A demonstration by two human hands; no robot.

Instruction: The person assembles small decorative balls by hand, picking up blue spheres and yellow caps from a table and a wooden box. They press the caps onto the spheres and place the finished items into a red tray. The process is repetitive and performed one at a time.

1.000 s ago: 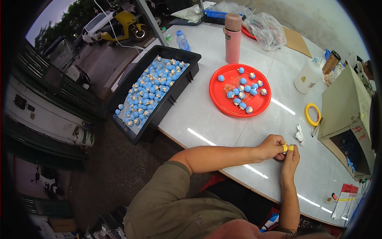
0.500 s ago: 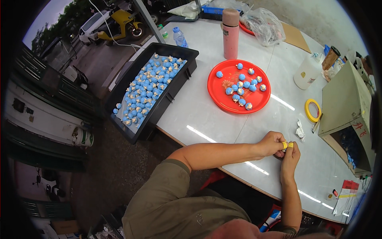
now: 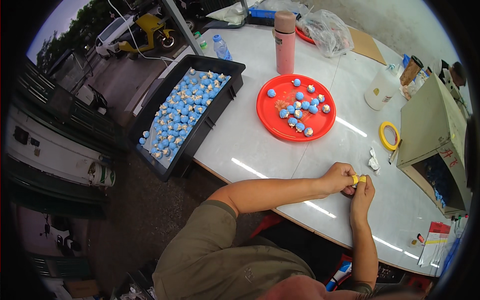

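A small yellow piece (image 3: pixel 358 179) is pinched between the fingertips of both hands, just above the white tabletop (image 3: pixel 250 140). The left hand (image 3: pixel 339 178) is closed narrowly on it from one side, and the right hand (image 3: pixel 362 192) is closed on it from the other, thumb uppermost; what kind of piece it is cannot be told, being too small. It is judged to be held with both hands so that it can be worked close to the body, with the forearms braced at the table's edge.

Just beyond the piece a crumpled white scrap (image 3: pixel 373 161) is seen lying on the table, and past that a ring of yellow tape (image 3: pixel 389 135) lies flat beside an open cardboard box (image 3: pixel 434 130). Farther from the piece, a round red plastic tray (image 3: pixel 272 117) is set within arm's reach, loosely filled with small blue balls (image 3: pixel 299 106) tipped in a paler colour. Many more of the same are heaped in a deep black crate (image 3: pixel 210 117) overhanging the table's far left edge. A tall pink flask (image 3: pixel 285 36) is stood upright behind the tray, and a white tub (image 3: pixel 376 91) to its right. The tabletop is smooth and glossy, with light streaks reflected.
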